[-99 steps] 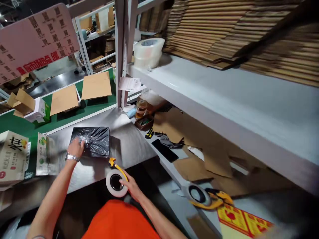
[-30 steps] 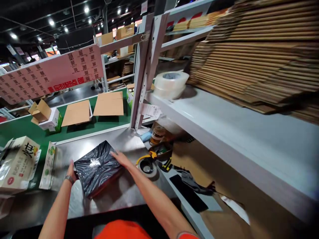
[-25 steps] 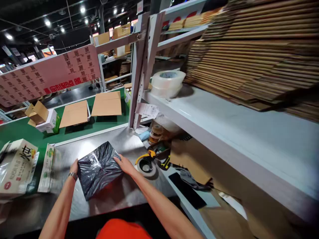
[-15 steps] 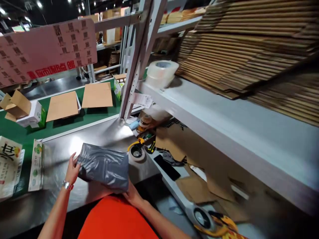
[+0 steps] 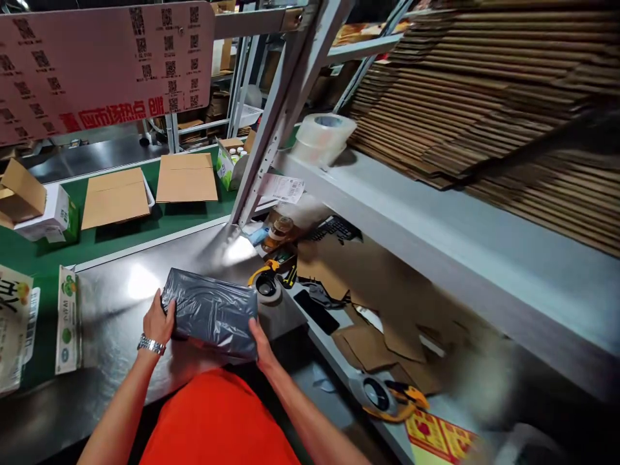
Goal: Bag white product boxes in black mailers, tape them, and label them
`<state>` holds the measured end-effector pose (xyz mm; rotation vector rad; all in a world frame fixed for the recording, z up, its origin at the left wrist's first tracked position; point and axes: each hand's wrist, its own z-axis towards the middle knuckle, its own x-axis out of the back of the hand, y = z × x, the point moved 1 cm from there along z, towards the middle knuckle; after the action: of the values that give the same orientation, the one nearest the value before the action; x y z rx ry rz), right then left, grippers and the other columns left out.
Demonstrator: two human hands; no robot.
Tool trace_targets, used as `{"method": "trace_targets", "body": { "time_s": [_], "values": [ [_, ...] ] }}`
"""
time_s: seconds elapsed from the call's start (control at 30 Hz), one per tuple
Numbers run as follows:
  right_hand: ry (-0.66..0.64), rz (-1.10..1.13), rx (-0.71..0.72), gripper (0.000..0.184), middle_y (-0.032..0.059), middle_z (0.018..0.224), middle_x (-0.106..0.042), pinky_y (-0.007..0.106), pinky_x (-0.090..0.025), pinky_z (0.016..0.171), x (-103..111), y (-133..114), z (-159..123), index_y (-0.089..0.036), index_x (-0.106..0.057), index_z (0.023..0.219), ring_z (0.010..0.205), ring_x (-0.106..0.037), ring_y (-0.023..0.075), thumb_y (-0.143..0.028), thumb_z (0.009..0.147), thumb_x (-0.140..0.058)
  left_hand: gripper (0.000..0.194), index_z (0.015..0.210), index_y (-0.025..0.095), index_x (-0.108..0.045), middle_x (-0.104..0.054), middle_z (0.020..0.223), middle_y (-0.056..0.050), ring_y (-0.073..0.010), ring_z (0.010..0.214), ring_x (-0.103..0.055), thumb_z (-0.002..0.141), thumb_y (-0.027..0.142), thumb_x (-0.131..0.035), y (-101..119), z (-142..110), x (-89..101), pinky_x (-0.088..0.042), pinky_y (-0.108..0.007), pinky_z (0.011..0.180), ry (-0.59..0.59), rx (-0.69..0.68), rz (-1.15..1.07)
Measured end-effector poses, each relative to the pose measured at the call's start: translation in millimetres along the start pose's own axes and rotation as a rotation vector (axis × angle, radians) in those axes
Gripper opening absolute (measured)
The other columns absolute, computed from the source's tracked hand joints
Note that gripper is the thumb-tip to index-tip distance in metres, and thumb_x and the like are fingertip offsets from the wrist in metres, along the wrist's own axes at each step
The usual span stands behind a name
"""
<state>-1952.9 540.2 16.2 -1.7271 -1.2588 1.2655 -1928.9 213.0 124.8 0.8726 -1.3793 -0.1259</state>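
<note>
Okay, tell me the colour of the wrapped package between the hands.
Black or very dark grey, glossy; best seen in the head view.

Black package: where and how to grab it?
Take the black package by its two short ends, one hand from each side, as left hand and right hand do. It's box-shaped, longest left to right; its glossy surface may slip.

Overhead glare on metal tabletop [image 5: 113, 323]; dim, shadowed under shelf [image 5: 411, 219]; lower right blurred, edges stretched.
</note>
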Motion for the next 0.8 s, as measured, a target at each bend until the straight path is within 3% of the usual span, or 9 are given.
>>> {"method": "trace_targets", "body": {
  "time_s": [0.1, 0.2, 0.3, 0.37, 0.47, 0.53, 0.63, 0.7, 0.8],
  "values": [
    [-0.02, 0.049, -0.091, 0.083, 0.0088, 0.144, -0.081, 0.062, -0.058, 0.124, -26.7, -18.4, -3.5, -0.027, -0.074, 0.145, 0.148, -0.067, 0.0395, -0.078, 0.081, -0.086, 0.079, 0.169, -0.002, -0.044, -0.058, 0.166, -0.034, -0.0415, 0.153, -0.063, 0.109, 0.048, -0.054, 3.7, 6.6, 1.7, -0.054, -0.052, 0.123, 0.027, -0.007, 0.021],
    [-0.075, 0.021, -0.09, 0.082, 0.01, 0.144, -0.081, 0.063, -0.059, 0.122, -35.7, -35.2, -3.1, -0.025, -0.072, 0.148, 0.143, -0.07, 0.0405, -0.075, 0.083, -0.084, 0.084, 0.168, -0.002, -0.047, -0.072, 0.149, -0.035, -0.0457, 0.138, -0.074, 0.107, 0.055, -0.059, 1.3, 15.8, 4.4, -0.059, -0.055, 0.113, -0.054, 0.07, 0.065],
    [-0.164, -0.201, 0.064, 0.091, 0.0076, 0.166, -0.066, 0.06, -0.034, 0.141, -36.0, -50.4, 5.7, -0.029, -0.056, 0.167, 0.164, -0.05, 0.0353, -0.072, 0.09, -0.077, 0.07, 0.158, 0.006, -0.063, -0.083, 0.131, -0.029, -0.0435, 0.121, -0.082, 0.108, 0.054, -0.058, -15.7, 16.6, 7.3, -0.061, -0.053, 0.105, -0.067, 0.105, 0.037],
    [-0.275, -0.401, 0.164, 0.104, 0.0075, 0.184, -0.042, 0.057, -0.015, 0.146, -33.0, -57.5, 15.4, -0.029, -0.035, 0.179, 0.176, -0.026, 0.0319, -0.069, 0.092, -0.075, 0.061, 0.151, 0.011, -0.068, -0.084, 0.132, -0.025, -0.0398, 0.118, -0.083, 0.107, 0.051, -0.056, -33.8, 6.5, 6.5, -0.062, -0.051, 0.104, 0.001, 0.064, -0.031],
    [-0.47, -0.642, 0.268, 0.118, 0.0126, 0.193, -0.007, 0.062, -0.009, 0.146, -21.5, -58.6, 30.3, -0.023, -0.004, 0.185, 0.179, -0.006, 0.0338, -0.064, 0.097, -0.072, 0.062, 0.148, 0.014, -0.07, -0.082, 0.137, -0.023, -0.039, 0.116, -0.084, 0.105, 0.055, -0.053, -63.0, -26.2, -3.6, -0.065, -0.053, 0.102, 0.126, 0.037, -0.124],
    [-0.572, -0.761, 0.341, 0.122, 0.0187, 0.192, -0.001, 0.068, -0.013, 0.145, -8.3, -49.7, 35.7, -0.019, 0.005, 0.184, 0.179, -0.007, 0.0382, -0.06, 0.099, -0.07, 0.066, 0.148, 0.016, -0.07, -0.08, 0.143, -0.023, -0.04, 0.124, -0.081, 0.102, 0.06, -0.054, -80.6, -56.0, -15.7, -0.065, -0.056, 0.107, 0.215, 0.042, -0.168],
    [-0.667, -0.845, 0.444, 0.126, 0.0246, 0.191, -0.005, 0.072, -0.023, 0.142, 19.8, -19.9, 32.2, -0.013, 0.007, 0.183, 0.177, -0.016, 0.044, -0.054, 0.097, -0.075, 0.071, 0.148, 0.015, -0.068, -0.077, 0.146, -0.024, -0.0419, 0.136, -0.075, 0.098, 0.064, -0.057, -106.4, -106.9, -36.1, -0.063, -0.06, 0.114, 0.321, 0.11, -0.215],
    [-0.679, -0.825, 0.471, 0.128, 0.0257, 0.189, -0.015, 0.073, -0.031, 0.14, 42.3, 4.8, 26.0, -0.01, -0.004, 0.184, 0.174, -0.025, 0.0478, -0.05, 0.09, -0.081, 0.073, 0.146, 0.015, -0.067, -0.074, 0.149, -0.027, -0.044, 0.141, -0.072, 0.095, 0.067, -0.058, -123.9, -144.1, -48.1, -0.06, -0.063, 0.119, 0.33, 0.187, -0.223],
    [-0.674, -0.753, 0.427, 0.117, 0.0275, 0.176, -0.047, 0.075, -0.043, 0.134, 70.2, 30.2, 25.9, -0.011, -0.05, 0.171, 0.164, -0.043, 0.0558, -0.046, 0.07, -0.098, 0.07, 0.134, 0.016, -0.068, -0.074, 0.145, -0.031, -0.0468, 0.14, -0.072, 0.09, 0.07, -0.06, -142.9, -199.2, -63.7, -0.059, -0.063, 0.12, 0.238, 0.304, -0.218]
  ]
}}
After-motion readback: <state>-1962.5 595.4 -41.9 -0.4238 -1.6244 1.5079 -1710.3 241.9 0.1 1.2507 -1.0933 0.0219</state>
